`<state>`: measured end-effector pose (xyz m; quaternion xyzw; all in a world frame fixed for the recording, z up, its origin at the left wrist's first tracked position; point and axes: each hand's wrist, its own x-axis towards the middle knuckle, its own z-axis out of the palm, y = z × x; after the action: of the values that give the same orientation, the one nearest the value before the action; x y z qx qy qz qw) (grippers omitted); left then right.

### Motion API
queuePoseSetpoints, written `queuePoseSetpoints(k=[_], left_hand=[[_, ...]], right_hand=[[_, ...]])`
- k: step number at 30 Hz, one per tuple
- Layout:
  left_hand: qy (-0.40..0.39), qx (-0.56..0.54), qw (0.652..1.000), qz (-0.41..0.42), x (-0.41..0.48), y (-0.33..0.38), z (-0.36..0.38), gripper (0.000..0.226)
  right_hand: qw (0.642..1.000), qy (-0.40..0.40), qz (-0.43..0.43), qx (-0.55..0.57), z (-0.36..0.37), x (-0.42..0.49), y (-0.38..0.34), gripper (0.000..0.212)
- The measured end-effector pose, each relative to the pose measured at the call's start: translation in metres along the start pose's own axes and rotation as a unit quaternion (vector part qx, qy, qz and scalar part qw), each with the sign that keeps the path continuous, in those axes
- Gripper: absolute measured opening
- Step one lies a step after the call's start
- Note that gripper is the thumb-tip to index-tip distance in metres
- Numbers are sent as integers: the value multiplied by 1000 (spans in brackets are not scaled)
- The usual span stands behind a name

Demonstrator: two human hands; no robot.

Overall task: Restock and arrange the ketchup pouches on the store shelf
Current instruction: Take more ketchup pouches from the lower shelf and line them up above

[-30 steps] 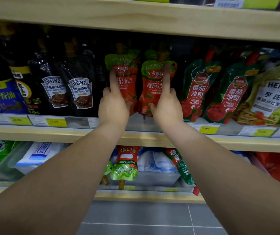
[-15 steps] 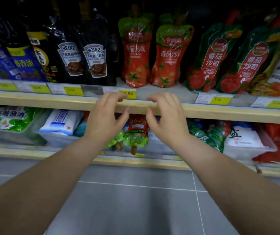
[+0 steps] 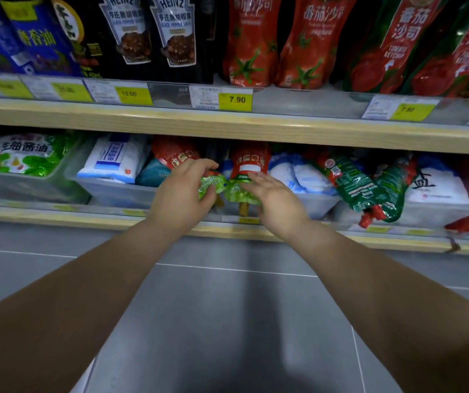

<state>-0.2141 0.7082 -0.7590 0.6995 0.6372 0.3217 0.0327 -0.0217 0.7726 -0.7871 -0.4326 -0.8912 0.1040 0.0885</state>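
Both hands dropped from upper shelf edge to lower shelf (image 3: 227, 231). Left hand (image 3: 182, 194) clamped on one ketchup pouch's (image 3: 213, 184) green top, for lifting out; right hand (image 3: 273, 199) spread flat on second pouch (image 3: 249, 164), not gripping. Pouches lie spout-forward in bin (image 3: 120, 191), stock for upper row (image 3: 278, 43).

Dark pepper-sauce pouches (image 3: 154, 32) upright on upper shelf, above and left of fingers; blue sesame-oil packs (image 3: 29, 38) further left; yellow price tags (image 3: 235, 99) along shelf edge just above fingers; white salt bags (image 3: 114, 160) in clear bin (image 3: 108, 191) left of fingers; green soy-sauce packs (image 3: 29, 156) far left; white bag (image 3: 437, 182) far right; grey floor tiles (image 3: 227, 321) below.
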Motion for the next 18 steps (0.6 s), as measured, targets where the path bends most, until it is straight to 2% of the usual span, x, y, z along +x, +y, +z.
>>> queuePoseSetpoints(k=[4,8,11,14,18], left_hand=[[-34,-5,999,-8,1,1,1,48],[-69,-23,997,1,6,10,5,63],[-88,-44,995,16,14,22,9,72],[-70,-79,994,25,22,39,11,63],[-11,-91,996,-9,34,59,9,37]], right_hand=[[998,42,-4,49,-9,-6,5,39],[994,68,4,86,-31,-19,7,25],[979,158,14,125,-54,-28,-1,18],[954,232,22,188,-78,-30,-11,16],[935,244,46,253,-100,-24,-13,19]])
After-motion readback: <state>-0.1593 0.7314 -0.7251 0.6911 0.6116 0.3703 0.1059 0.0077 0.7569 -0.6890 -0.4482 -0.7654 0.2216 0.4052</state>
